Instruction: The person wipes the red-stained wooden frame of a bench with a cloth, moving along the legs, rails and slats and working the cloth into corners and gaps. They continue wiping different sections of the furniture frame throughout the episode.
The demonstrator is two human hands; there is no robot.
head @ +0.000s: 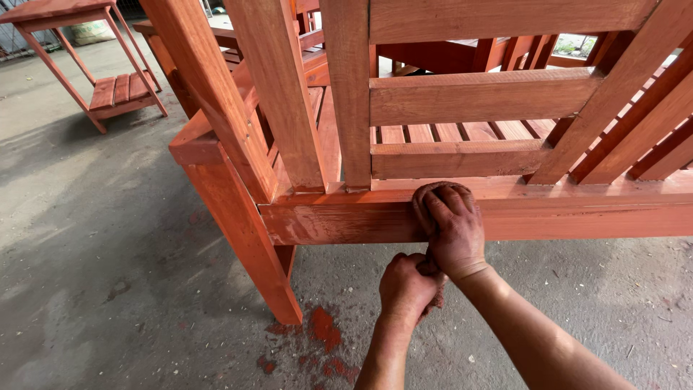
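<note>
right hand (449, 230) on bench rail (577, 217), left hand (406, 283) below (small table (108, 90) far left)

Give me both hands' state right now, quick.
Left hand: closed on the hanging tail of the stained rag.
Right hand: fingers curled over the rag, pressing it against the red-brown wooden rail of the bench.

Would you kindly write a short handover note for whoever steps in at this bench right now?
Right hand: presses a stained rag against the bench's lower rail.
Left hand: fist closed on the rag's hanging tail below.
Done: the rail left of the hand, near the leg, looks wet and glossy.
Left: the rail to the right looks duller.
Red drips mark the concrete floor.
</note>
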